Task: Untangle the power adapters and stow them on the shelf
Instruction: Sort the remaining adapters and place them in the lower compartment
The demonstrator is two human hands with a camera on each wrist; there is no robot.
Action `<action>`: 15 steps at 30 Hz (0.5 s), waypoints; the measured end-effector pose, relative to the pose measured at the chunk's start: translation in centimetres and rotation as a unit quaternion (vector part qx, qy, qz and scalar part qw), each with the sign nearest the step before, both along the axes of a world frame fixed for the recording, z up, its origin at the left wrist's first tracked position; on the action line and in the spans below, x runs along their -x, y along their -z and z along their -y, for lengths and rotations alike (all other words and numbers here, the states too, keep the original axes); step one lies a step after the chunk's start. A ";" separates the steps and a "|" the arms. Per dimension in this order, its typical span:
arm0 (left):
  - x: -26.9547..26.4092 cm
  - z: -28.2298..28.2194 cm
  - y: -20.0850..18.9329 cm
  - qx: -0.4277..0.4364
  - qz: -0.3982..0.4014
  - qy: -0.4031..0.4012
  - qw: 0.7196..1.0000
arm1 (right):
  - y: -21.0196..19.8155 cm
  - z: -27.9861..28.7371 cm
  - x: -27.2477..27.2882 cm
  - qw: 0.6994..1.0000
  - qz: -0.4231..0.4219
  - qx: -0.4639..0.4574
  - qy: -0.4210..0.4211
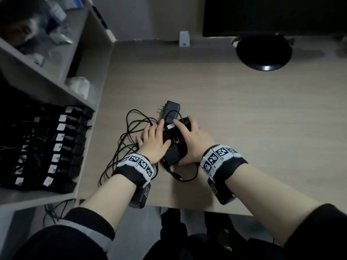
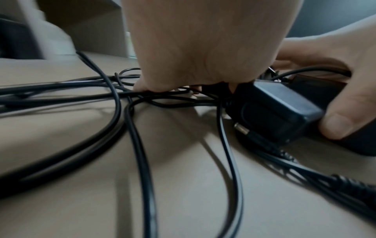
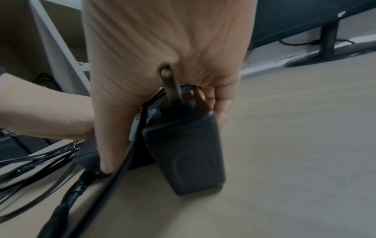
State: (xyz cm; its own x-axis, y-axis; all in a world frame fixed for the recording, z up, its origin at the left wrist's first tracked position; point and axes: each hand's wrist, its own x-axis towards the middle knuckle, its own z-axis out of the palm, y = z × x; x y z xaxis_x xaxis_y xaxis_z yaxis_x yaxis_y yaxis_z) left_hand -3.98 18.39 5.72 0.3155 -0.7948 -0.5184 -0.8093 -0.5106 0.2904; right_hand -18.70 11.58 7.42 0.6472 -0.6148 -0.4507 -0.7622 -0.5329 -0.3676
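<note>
Several black power adapters lie in a heap mid-desk, their thin black cables [image 1: 129, 136] tangled to the left. My right hand [image 1: 189, 136] grips the nearest adapter [image 1: 175, 155], thumb on its left side and fingers over the adapters behind it. In the right wrist view that adapter [image 3: 187, 153] hangs from my right hand [image 3: 162, 64] with its metal prongs [image 3: 168, 83] against the palm. My left hand [image 1: 154, 139] presses its spread fingers down on the cables [image 2: 130, 99] beside the heap. A further adapter [image 1: 170, 111] lies beyond both hands, a cable looped over it.
The shelf unit [image 1: 56, 85] stands at the left; its lower level holds rows of black adapters with white labels [image 1: 62, 147]. A round black monitor base [image 1: 262, 51] and a small white box [image 1: 184, 38] sit at the back. The desk's front edge [image 1: 187, 209] is near my wrists.
</note>
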 end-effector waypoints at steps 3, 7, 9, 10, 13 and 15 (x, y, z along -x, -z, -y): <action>-3.7 -3.4 0.2 0.018 0.011 -0.004 1.000 | 0.1 -3.6 -3.3 1.000 0.021 -0.004 0.008; -6.5 -6.3 0.1 0.043 -0.010 -0.012 0.999 | -0.4 -6.7 -5.4 0.999 0.038 -0.003 0.035; -6.9 -7.5 -0.2 0.086 -0.039 -0.048 0.994 | -0.7 -7.8 -5.4 0.997 0.041 -0.009 0.061; -6.8 -8.1 -0.3 0.124 -0.034 -0.058 0.990 | -0.9 -8.1 -5.2 0.996 0.041 -0.015 0.075; -6.0 -9.4 -0.8 0.229 0.023 -0.016 0.973 | -0.9 -8.7 -4.4 0.991 0.037 -0.033 0.127; -5.1 -9.8 -1.0 0.220 0.028 0.048 0.974 | -0.8 -8.6 -4.0 0.985 0.018 -0.052 0.166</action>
State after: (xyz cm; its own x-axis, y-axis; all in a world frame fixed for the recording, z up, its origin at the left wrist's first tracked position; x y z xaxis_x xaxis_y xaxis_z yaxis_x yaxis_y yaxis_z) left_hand 1.17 28.18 6.75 0.2472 -0.9632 -0.1056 -0.8676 -0.2685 0.4185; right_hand -14.74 20.20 8.25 0.4350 -0.7475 -0.5021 -0.8735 -0.2148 -0.4369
